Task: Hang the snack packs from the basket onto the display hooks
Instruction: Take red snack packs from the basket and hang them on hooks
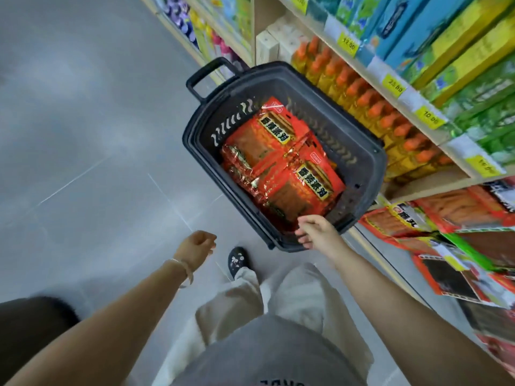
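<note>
Now the shelving (418, 112) fills your right side, with oil bottles (362, 98) above and hung packs (434, 218) crowded below, so free hanging room looks tight. The dark basket (191, 137) sits on the floor (83, 135) beside it, within reach, with red snack packs (278, 151) stacked flat inside. Your right hand (317, 232) reaches over the near rim; I cannot tell whether it grips a pack. Your left hand (196, 245) hangs loose, holding nothing.

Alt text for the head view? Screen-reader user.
A person's right hand reaches over the near rim of a dark basket holding red snack packs in a shop aisle. The left hand hangs free; shelves with orange-capped bottles and hanging packs stand to the right.
</note>
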Available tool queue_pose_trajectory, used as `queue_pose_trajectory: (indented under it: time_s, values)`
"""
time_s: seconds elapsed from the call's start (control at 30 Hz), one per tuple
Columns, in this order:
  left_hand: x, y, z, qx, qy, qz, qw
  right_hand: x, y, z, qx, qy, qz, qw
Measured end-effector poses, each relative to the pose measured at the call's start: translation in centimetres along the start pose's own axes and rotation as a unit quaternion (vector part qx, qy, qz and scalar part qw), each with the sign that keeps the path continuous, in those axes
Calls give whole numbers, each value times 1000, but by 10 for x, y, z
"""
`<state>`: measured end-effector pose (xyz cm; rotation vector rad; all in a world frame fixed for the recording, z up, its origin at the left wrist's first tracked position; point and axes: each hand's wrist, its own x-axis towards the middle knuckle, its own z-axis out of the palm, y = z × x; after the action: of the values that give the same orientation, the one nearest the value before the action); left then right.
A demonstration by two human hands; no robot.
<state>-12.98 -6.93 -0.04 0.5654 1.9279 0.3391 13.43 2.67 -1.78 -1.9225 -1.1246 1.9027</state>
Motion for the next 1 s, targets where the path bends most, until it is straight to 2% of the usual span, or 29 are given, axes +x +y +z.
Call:
queue_pose_trajectory:
  time_s: [0.23, 0.37, 0.47, 0.57, 0.67, 0.7, 0.8, 0.83, 1.0]
  values:
    - [47, 78, 11, -71, -7, 71, 995, 94, -26, -1, 146, 53, 124, 980]
    - [78, 115, 34, -113, -13, 81, 990, 147, -20, -1, 212, 106, 235, 943]
    - [103, 134, 48, -99, -35, 95, 990, 177, -13, 1, 209, 144, 304, 918]
    - [127, 148, 57, -87, -29, 87, 992, 197, -2, -1, 209, 90, 331, 916]
    - [143, 152, 64, -82, -34, 73, 993, 197, 3, -4, 192, 79, 329, 921]
    - [146, 153, 65, -74, -42, 71, 994, 195, 4, -4, 183, 113, 323, 922]
    - [151, 152, 71, -72, -58, 62, 994, 189, 10, -9, 142, 297, 309, 892]
    - [151, 152, 72, -68, -64, 58, 994, 187, 13, -11, 109, 327, 294, 892]
    - [160, 153, 61, -65, -117, 32, 990, 152, 4, -15, 26, 395, 118, 911]
